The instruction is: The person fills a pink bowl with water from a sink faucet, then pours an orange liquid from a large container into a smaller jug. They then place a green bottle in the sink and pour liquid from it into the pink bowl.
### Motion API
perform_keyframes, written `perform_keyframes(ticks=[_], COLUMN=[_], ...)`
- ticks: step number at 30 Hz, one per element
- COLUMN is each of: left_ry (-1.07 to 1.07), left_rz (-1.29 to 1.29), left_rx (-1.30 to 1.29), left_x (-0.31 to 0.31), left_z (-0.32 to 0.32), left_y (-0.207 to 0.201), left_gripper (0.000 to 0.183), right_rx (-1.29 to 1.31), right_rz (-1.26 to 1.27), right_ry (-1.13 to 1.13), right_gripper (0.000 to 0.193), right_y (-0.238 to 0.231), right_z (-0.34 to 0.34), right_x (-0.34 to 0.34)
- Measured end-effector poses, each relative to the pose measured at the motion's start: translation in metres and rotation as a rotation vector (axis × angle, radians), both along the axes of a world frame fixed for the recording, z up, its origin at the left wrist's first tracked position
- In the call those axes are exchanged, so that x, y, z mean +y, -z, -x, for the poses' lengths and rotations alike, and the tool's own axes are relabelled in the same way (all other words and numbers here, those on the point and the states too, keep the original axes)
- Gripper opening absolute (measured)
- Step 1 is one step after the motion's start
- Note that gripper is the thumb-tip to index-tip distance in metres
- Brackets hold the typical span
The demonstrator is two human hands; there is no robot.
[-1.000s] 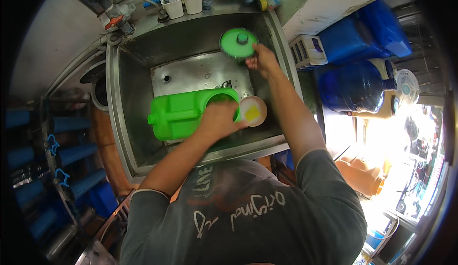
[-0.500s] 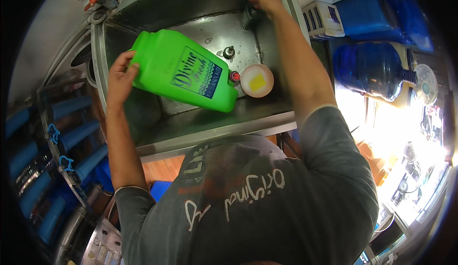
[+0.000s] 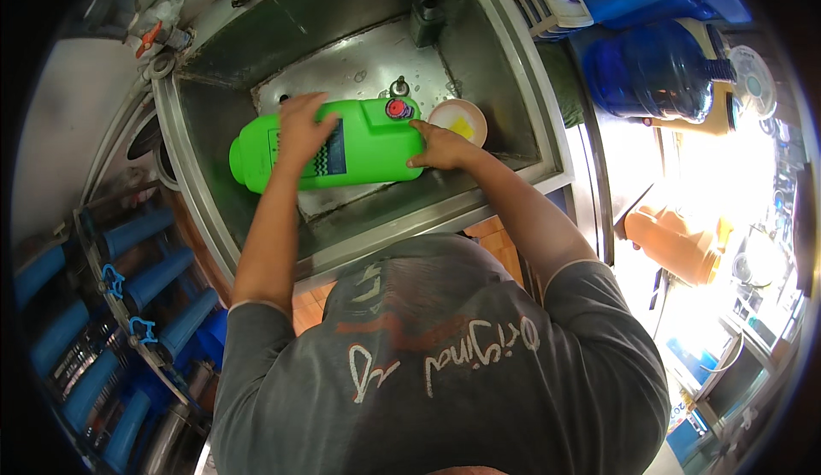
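A green plastic water jug (image 3: 376,150) with a red spigot (image 3: 398,108) lies on its side in a metal sink (image 3: 410,229). My right hand (image 3: 445,147) grips the jug's right end, thumb and fingers spread on either side of the corner. Over the jug's left half is my left hand (image 3: 301,133), fingers stretched out; whether it touches the surface is unclear. Beside my right hand, partly hidden by it, a pale round bowl (image 3: 475,114) contains something yellow.
A dark bottle (image 3: 426,23) stands at the sink's back right. Near the spigot is a small metal fitting (image 3: 399,87). Blue water bottles (image 3: 646,73) and a white plastic basket (image 3: 552,3) are at the right. A red-handled valve (image 3: 149,39) sits at the back left.
The jug has turned from slanted to nearly level, its spigot now facing up. My right hand has come from the sink's back corner to the jug's end; my left has shifted right over it.
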State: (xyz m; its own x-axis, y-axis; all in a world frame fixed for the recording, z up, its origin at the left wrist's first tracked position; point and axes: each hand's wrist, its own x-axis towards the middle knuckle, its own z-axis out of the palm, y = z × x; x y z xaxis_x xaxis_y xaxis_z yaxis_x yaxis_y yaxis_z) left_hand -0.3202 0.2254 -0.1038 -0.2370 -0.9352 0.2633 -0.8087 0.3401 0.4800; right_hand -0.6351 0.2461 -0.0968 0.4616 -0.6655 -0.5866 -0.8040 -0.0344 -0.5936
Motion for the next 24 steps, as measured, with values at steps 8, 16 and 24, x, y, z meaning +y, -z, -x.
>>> perform_keyframes(ticks=[8, 16, 24], left_ry=[0.076, 0.025, -0.098], left_rz=[-0.759, -0.714, -0.802], left_rx=[0.056, -0.172, -0.242], left_x=[-0.041, -0.039, -0.031], left_z=[0.092, 0.109, 0.121], left_y=[0.012, 0.006, -0.012], left_gripper=[0.037, 0.029, 0.031], right_rx=[0.039, 0.100, 0.161], right_rz=[-0.027, -0.002, 0.001], right_ry=[0.076, 0.076, 0.095], right_gripper=[0.098, 0.096, 0.096], right_y=[-0.007, -0.014, -0.017], right_z=[-0.001, -0.007, -0.015], right_x=[0.023, 0.024, 0.031])
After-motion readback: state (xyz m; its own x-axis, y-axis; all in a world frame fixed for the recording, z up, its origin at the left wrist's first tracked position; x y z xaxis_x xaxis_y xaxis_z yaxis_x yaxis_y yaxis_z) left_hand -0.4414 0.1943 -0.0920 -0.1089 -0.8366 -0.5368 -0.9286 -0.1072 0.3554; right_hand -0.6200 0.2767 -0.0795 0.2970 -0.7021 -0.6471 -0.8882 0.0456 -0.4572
